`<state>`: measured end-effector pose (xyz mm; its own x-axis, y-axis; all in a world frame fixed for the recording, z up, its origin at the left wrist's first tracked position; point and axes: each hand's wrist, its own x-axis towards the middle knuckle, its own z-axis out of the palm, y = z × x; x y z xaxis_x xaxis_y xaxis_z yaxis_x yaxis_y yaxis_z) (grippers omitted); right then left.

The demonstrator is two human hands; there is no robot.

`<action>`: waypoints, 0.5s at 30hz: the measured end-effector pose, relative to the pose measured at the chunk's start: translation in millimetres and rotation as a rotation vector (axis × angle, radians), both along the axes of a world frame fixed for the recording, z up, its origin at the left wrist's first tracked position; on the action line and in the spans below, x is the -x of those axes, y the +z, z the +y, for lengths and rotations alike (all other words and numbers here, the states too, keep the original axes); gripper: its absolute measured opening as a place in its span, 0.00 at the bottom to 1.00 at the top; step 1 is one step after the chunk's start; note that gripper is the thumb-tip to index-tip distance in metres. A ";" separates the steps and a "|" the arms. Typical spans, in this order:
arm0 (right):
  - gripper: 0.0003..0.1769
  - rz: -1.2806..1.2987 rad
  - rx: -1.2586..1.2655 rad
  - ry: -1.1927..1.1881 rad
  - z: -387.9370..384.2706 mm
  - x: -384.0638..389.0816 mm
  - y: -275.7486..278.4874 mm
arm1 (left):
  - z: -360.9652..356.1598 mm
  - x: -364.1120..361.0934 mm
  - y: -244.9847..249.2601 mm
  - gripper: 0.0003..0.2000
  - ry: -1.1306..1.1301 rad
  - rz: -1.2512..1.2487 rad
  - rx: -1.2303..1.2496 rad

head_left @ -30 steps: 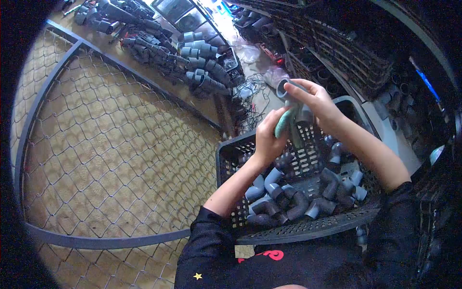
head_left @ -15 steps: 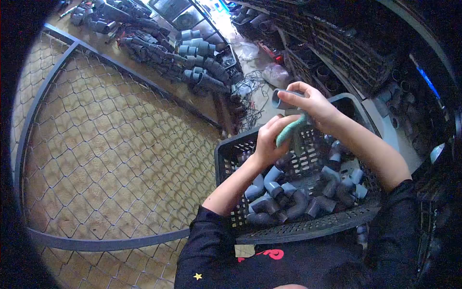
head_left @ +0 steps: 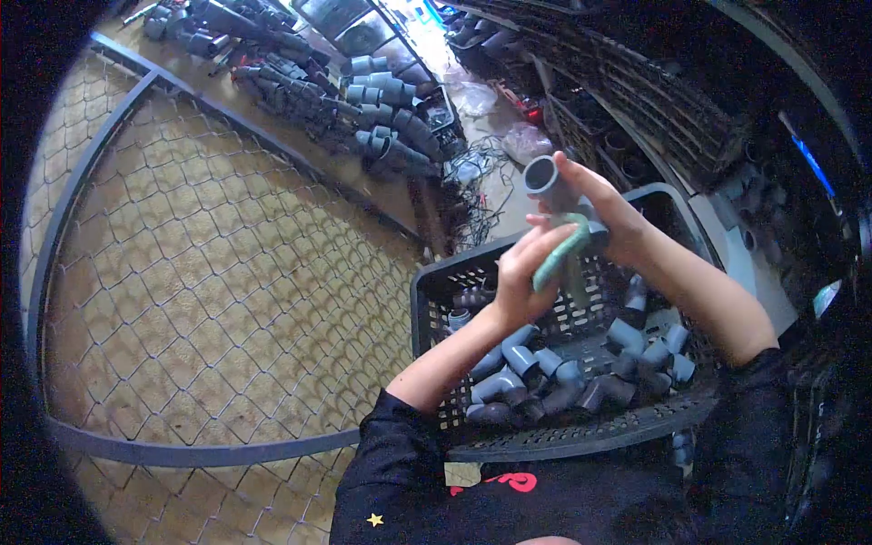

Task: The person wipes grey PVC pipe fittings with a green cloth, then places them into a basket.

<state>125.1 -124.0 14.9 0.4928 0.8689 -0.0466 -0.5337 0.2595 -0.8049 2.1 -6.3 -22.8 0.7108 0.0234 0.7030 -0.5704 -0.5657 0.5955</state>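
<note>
A grey pipe fitting [head_left: 542, 176] is held above the crate, its round open end facing up and toward me. My right hand [head_left: 610, 218] grips it from the right, thumb or finger near the rim. In my left hand [head_left: 525, 272] is a green cloth or pad [head_left: 560, 254], pressed near the lower part of the fitting. Below both hands stands a black plastic crate [head_left: 581, 438] with several grey elbow fittings [head_left: 522, 361] at its near side. The exact contact between the cloth and the fitting is blurred.
A chain-link mesh panel with a grey frame [head_left: 204, 452] fills the left. Many grey pipe fittings [head_left: 381, 91] are piled at the upper left. Plastic bags [head_left: 525, 143] lie beyond the crate, and dark stacked crates [head_left: 636, 82] stand at the upper right.
The fitting has turned so its opening shows more fully. My left hand and the cloth have shifted slightly right and down.
</note>
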 end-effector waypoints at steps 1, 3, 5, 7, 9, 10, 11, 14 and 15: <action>0.28 0.071 0.023 -0.012 1.0 3.9 0.2 | -1.1 1.1 5.2 0.19 -0.003 0.014 -0.011; 0.30 0.175 0.002 0.014 3.3 5.5 -2.6 | 1.4 1.0 8.8 0.19 -0.010 0.064 0.013; 0.30 0.134 0.016 -0.019 4.6 4.9 -6.1 | 9.2 -3.1 6.7 0.20 -0.018 0.139 0.084; 0.29 0.144 0.009 -0.033 5.6 6.7 -3.9 | 9.7 -10.4 2.1 0.21 0.036 0.035 0.096; 0.30 0.058 0.009 -0.089 6.9 5.2 -6.9 | 5.8 -7.3 0.4 0.21 0.048 0.035 0.119; 0.30 0.014 0.008 -0.119 7.0 3.5 -7.6 | 0.0 -4.5 -0.3 0.21 0.047 0.022 0.152; 0.30 -0.038 0.047 -0.171 6.2 1.9 -8.5 | -4.2 -3.1 -0.2 0.21 0.046 0.012 0.187; 0.32 -0.153 0.135 -0.288 4.9 6.0 2.1 | -2.0 3.7 14.3 0.20 0.024 0.168 0.093; 0.33 -0.169 0.142 -0.307 3.4 7.9 7.4 | 2.0 0.6 21.1 0.21 0.004 0.188 0.026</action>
<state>117.2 -120.7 22.3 0.7402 0.6704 -0.0519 -0.3048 0.2657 -0.9146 1.5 -4.3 -1.7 0.8293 0.0427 0.5571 -0.4458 -0.5505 0.7058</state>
